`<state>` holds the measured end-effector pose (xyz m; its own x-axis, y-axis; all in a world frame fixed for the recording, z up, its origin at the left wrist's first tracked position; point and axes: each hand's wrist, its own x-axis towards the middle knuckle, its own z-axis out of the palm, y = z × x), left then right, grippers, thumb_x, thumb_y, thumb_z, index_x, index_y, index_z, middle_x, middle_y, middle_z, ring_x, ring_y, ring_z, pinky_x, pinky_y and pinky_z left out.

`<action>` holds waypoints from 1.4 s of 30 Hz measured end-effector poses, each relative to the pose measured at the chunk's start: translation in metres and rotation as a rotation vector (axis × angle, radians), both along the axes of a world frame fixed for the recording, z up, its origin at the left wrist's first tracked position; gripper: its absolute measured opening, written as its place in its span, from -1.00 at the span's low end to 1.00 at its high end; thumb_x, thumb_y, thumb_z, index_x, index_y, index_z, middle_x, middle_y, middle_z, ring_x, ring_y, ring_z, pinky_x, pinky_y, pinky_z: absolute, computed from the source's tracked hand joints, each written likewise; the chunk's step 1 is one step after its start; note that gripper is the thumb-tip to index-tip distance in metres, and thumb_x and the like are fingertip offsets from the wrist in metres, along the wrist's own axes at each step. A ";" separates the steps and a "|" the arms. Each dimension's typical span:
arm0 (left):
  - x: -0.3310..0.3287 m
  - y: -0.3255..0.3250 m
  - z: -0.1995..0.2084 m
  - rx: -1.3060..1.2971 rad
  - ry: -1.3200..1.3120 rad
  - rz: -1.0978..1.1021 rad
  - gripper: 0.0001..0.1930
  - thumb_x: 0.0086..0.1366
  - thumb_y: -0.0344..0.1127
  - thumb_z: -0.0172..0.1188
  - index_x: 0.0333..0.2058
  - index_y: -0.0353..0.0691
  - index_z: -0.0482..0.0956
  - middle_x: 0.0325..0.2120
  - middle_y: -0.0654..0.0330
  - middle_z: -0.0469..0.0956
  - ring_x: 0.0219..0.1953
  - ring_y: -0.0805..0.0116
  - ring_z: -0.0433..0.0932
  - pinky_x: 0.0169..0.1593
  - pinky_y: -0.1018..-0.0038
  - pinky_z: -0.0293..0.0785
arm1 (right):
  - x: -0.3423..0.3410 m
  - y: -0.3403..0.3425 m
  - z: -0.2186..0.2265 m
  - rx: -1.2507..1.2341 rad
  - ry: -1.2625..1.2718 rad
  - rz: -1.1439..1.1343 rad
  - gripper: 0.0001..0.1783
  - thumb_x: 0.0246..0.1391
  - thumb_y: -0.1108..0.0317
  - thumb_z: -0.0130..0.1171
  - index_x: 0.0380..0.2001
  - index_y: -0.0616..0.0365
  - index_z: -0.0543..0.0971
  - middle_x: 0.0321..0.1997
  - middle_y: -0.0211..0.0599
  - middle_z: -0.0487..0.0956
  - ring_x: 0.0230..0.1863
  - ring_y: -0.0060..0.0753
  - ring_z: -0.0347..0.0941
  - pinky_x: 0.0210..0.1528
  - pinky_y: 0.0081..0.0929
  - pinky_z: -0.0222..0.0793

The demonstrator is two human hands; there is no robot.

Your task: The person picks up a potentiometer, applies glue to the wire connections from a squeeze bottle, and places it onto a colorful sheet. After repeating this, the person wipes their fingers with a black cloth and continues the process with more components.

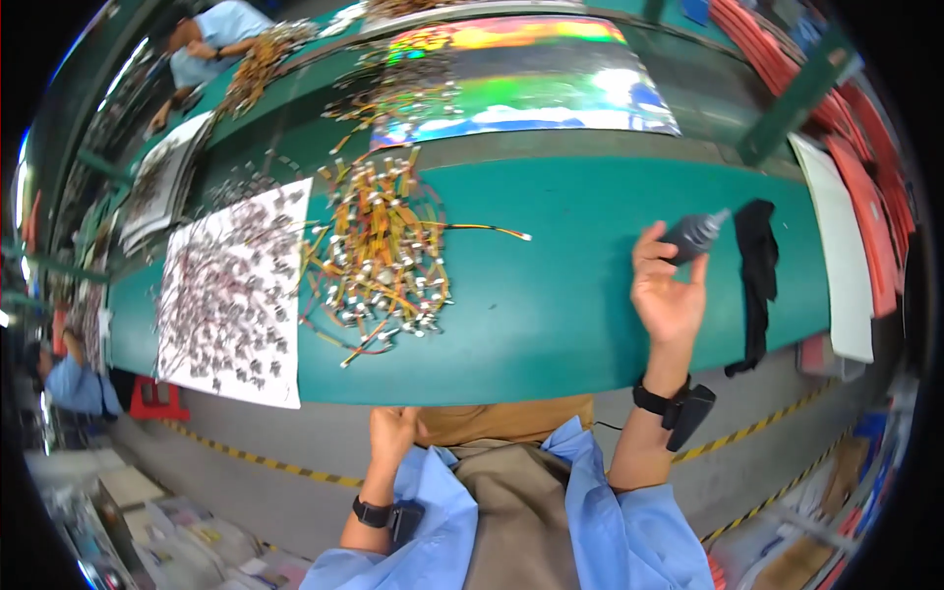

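My right hand [667, 285] is raised over the green table [590, 305], palm toward me, gripping a small dark bottle [695, 236] with a pale pointed tip. My left hand [391, 433] is curled shut below the table's near edge, close to my body, holding nothing I can see. A heap of short yellow and orange wires with white connectors [383, 256] lies at the table's middle left, well away from both hands. A single loose wire [482, 229] sticks out of the heap to the right.
A white sheet covered with small dark parts [236, 295] lies left of the wires. A black cloth [757, 275] drapes over the table's right side. A shiny reflective sheet [521, 79] lies farther back. Red strips [865, 147] line the right. Another person [211, 44] sits far back left.
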<state>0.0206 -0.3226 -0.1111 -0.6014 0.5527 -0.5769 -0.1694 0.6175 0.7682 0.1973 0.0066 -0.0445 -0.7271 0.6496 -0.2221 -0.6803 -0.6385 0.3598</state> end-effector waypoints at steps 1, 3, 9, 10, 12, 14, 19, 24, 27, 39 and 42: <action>-0.008 -0.007 -0.014 -0.041 0.313 -0.022 -0.85 0.15 -0.43 0.06 -0.36 -0.39 0.52 -0.49 -0.04 0.54 -0.45 0.18 0.52 -0.39 0.37 0.41 | 0.001 0.006 -0.002 -0.002 0.006 0.033 -0.36 -0.01 -0.05 0.07 -0.12 0.35 0.30 -0.16 -0.17 0.39 -0.37 -0.41 0.30 -0.42 -0.55 0.25; -0.021 -0.018 -0.053 -0.102 0.628 -0.017 -0.83 0.14 -0.42 0.05 -0.32 -0.39 0.49 -0.42 -0.12 0.53 -0.38 0.05 0.51 -0.34 0.30 0.40 | 0.002 0.014 -0.005 0.001 0.038 -0.001 -0.44 0.00 0.08 0.09 -0.11 0.36 0.28 -0.16 -0.15 0.39 -0.39 -0.40 0.30 -0.43 -0.54 0.25; -0.024 -0.032 -0.109 -0.068 0.576 -0.243 -0.75 0.14 -0.30 0.03 -0.28 -0.37 0.45 -0.32 -0.16 0.48 -0.27 -0.11 0.45 -0.23 0.18 0.36 | -0.019 0.014 0.012 0.104 -0.096 0.006 -0.51 -0.01 0.22 0.07 -0.09 0.35 0.28 -0.14 -0.13 0.37 -0.40 -0.41 0.28 -0.42 -0.54 0.23; -0.021 -0.031 -0.104 -0.052 0.531 -0.294 -0.73 0.14 -0.27 0.02 -0.28 -0.36 0.45 -0.32 -0.15 0.49 -0.27 -0.12 0.44 -0.22 0.16 0.36 | -0.025 0.015 0.019 0.144 -0.113 0.025 -0.52 -0.01 0.25 0.07 -0.08 0.34 0.28 -0.12 -0.13 0.36 -0.39 -0.41 0.27 -0.41 -0.54 0.22; -0.014 -0.020 -0.051 -0.163 0.428 -0.442 -0.69 0.15 -0.25 0.03 -0.19 -0.34 0.42 -0.27 -0.14 0.48 -0.23 -0.11 0.44 -0.17 0.20 0.36 | -0.039 0.025 0.029 0.178 -0.136 0.056 -0.53 -0.02 0.28 0.06 -0.07 0.33 0.27 -0.10 -0.13 0.35 -0.39 -0.42 0.26 -0.40 -0.54 0.21; -0.012 -0.013 0.008 -0.160 0.211 -0.711 -0.58 0.17 -0.20 0.06 -0.04 -0.28 0.33 -0.17 -0.10 0.46 -0.14 -0.07 0.43 -0.07 0.27 0.35 | -0.056 0.035 0.039 0.329 -0.206 0.076 -0.45 0.01 0.21 0.06 -0.03 0.37 0.24 -0.09 -0.06 0.36 -0.41 -0.41 0.25 -0.41 -0.54 0.22; -0.060 -0.003 0.108 0.595 -0.221 -0.958 -0.51 0.19 -0.18 0.12 0.03 -0.31 0.30 -0.07 0.01 0.43 -0.10 0.16 0.47 0.00 0.34 0.33 | -0.107 0.055 0.043 0.530 -0.272 0.138 -0.45 0.03 0.23 0.02 0.00 0.38 0.21 -0.05 -0.04 0.34 -0.42 -0.41 0.22 -0.38 -0.54 0.19; -0.085 0.047 0.141 0.269 0.572 -0.271 -0.78 0.07 -0.36 0.20 -0.30 -0.31 0.54 -0.39 0.11 0.51 -0.39 0.26 0.50 -0.27 0.41 0.40 | -0.121 0.059 0.004 0.671 -0.363 0.112 -0.50 0.06 0.24 -0.03 -0.02 0.40 0.21 -0.03 0.00 0.33 -0.44 -0.43 0.17 -0.38 -0.55 0.16; -0.091 0.081 0.128 0.168 0.946 -0.265 -0.80 0.03 -0.35 0.23 -0.34 -0.27 0.55 -0.45 0.12 0.48 -0.45 0.20 0.49 -0.38 0.40 0.41 | -0.122 0.057 -0.009 0.697 -0.401 0.102 -0.51 0.07 0.23 -0.04 -0.04 0.39 0.22 -0.04 0.01 0.33 -0.44 -0.43 0.17 -0.38 -0.55 0.16; -0.092 0.110 0.088 -0.007 1.067 -0.224 -0.81 0.03 -0.34 0.23 -0.38 -0.28 0.52 -0.53 0.17 0.41 -0.54 0.28 0.45 -0.50 0.43 0.35 | -0.116 0.051 -0.013 0.716 -0.449 0.066 -0.59 0.08 0.15 -0.03 -0.16 0.30 0.36 -0.20 -0.16 0.45 -0.45 -0.44 0.20 -0.42 -0.54 0.14; -0.107 0.098 0.095 0.119 0.827 -0.085 -0.81 0.06 -0.33 0.20 -0.35 -0.28 0.50 -0.53 0.22 0.41 -0.56 0.42 0.43 -0.54 0.53 0.32 | -0.118 0.047 -0.009 0.708 -0.472 0.055 -0.60 0.08 0.14 -0.03 -0.18 0.29 0.37 -0.23 -0.20 0.47 -0.47 -0.45 0.20 -0.43 -0.54 0.14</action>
<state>-0.0861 -0.2241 -0.0165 -0.7584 0.6447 0.0963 0.5205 0.5100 0.6849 0.0798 0.0536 -0.0538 -0.6950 0.7161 -0.0648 -0.6202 -0.6426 -0.4500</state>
